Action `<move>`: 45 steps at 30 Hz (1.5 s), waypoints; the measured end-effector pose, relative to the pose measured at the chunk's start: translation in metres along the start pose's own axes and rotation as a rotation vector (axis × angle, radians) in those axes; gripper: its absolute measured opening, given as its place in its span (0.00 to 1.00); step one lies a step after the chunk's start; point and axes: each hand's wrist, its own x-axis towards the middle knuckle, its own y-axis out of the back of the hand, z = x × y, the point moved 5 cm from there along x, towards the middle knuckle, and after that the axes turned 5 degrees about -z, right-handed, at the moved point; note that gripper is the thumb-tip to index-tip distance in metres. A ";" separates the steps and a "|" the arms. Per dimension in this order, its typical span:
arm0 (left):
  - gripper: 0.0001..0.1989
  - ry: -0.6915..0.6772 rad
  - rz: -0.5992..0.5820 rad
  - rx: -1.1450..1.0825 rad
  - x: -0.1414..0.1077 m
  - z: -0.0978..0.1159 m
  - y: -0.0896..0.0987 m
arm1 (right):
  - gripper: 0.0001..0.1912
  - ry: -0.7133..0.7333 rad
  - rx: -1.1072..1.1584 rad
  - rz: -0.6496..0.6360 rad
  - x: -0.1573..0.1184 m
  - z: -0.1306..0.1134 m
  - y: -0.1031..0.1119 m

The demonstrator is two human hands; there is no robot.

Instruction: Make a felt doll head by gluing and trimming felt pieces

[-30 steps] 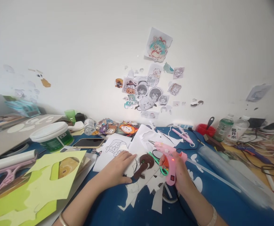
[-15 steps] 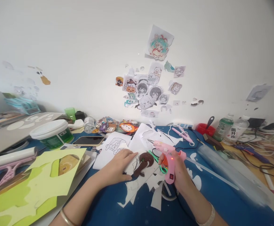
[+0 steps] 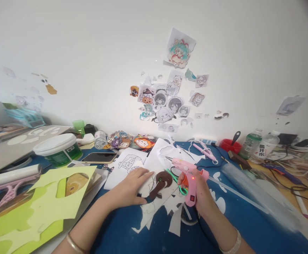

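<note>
In the lower centre of the frame, the brown cutout (image 3: 156,190) is lying between the two hands, on top of white paper scraps (image 3: 149,211) that are covering part of the blue counter (image 3: 124,229). Its long axis is slanting from lower left to upper right, the narrow end pointing towards the left thumb and the curled end towards the pink glue gun (image 3: 182,165).

The left hand (image 3: 131,187) is resting palm down and flat, fingers loosely spread and gripping nothing that shows; it is the nearer of the two, its thumb lying just beside the narrow end, though whether they are touching I cannot tell. Its fingers are reaching over the lower edge of the sheet with the outline drawing (image 3: 129,163).

The right hand (image 3: 201,192), right of centre, is wrapping around the glue gun's grip, where a red light (image 3: 193,178) is glowing. The nozzle (image 3: 169,159) is pointing to the upper left, above the cutout's curled end in the frame and aiming past it. A clear glue stick (image 3: 238,195) is trailing from the rear towards the lower right, and green-handled scissors (image 3: 183,191) are showing beside the grip.
</note>
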 end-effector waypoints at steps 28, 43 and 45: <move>0.40 0.135 -0.048 0.050 -0.018 -0.023 0.017 | 0.27 0.004 -0.010 0.046 0.002 -0.001 0.002; 0.42 0.251 -0.118 0.121 -0.017 -0.028 0.015 | 0.27 -0.011 -0.010 0.045 0.001 0.002 0.001; 0.42 0.262 -0.112 0.126 -0.018 -0.029 0.015 | 0.27 -0.018 -0.010 0.049 0.001 0.001 0.002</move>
